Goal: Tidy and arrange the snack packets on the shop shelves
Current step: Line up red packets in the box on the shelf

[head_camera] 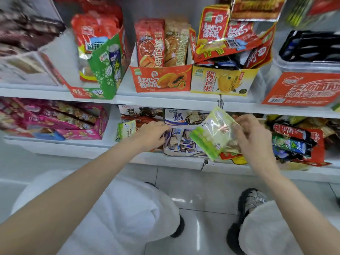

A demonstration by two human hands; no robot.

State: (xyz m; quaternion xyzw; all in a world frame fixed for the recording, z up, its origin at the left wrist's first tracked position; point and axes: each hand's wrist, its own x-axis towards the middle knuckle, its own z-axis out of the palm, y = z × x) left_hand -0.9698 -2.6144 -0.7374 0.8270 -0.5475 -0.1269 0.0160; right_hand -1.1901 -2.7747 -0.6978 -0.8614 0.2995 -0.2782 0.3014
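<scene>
My right hand (251, 137) grips a light green snack packet (214, 132), held tilted in front of the lower shelf (182, 160). My left hand (151, 136) reaches into the lower shelf, its fingers against the blue and white packets (181, 142) in their display box; whether it grips one I cannot tell. A second light green packet (126, 128) stands just left of my left hand. The image is blurred.
The upper shelf (165, 99) carries an orange papaya box (162, 80), a yellow mango box (220, 81), a green and red box (104, 70) and a red noodle carton (301, 89). Pink boxes (70, 122) fill the lower left, red and dark packets (296, 142) the lower right. Tiled floor lies below.
</scene>
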